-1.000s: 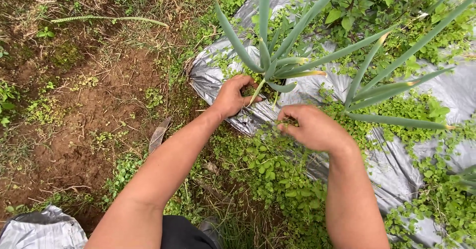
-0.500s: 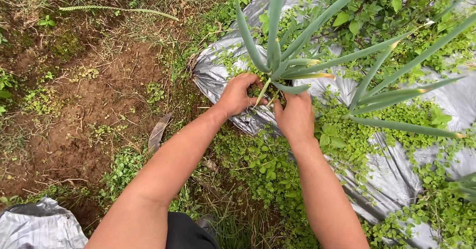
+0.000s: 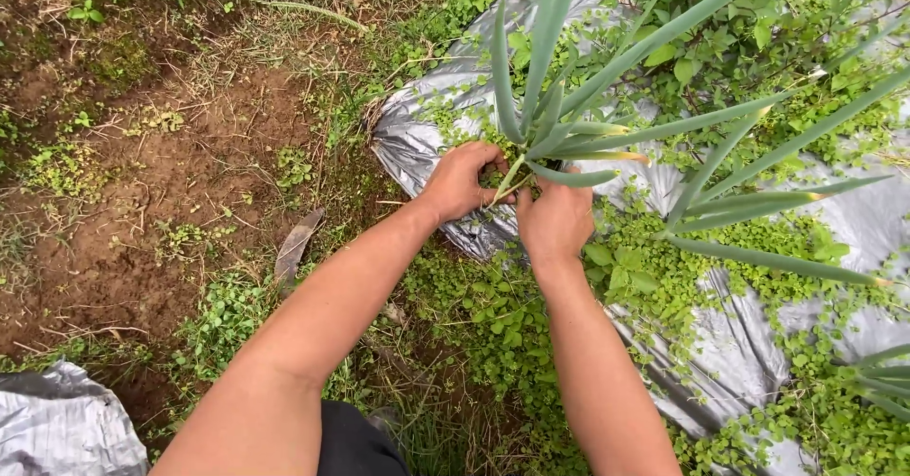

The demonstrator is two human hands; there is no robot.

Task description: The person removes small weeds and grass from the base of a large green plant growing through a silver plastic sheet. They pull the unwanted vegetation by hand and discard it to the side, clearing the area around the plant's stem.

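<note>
My left hand (image 3: 462, 182) and right hand (image 3: 555, 218) pinched round green onion plant (image 3: 531, 144) base. Leaves hollow, snap easily; grip low, near silver mulch sheet (image 3: 417, 144).

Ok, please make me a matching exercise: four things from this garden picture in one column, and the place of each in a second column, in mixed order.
Things:
1. left hand
2. right hand
3. dry brown leaf
4. silver plastic sheet

Places:
A. on the soil, left of the arms
B. at the green onion plant's base, on its left
C. over the bed, under the small weeds
D. at the plant's base, on its right

Pairs: 1-B, 2-D, 3-A, 4-C
</note>
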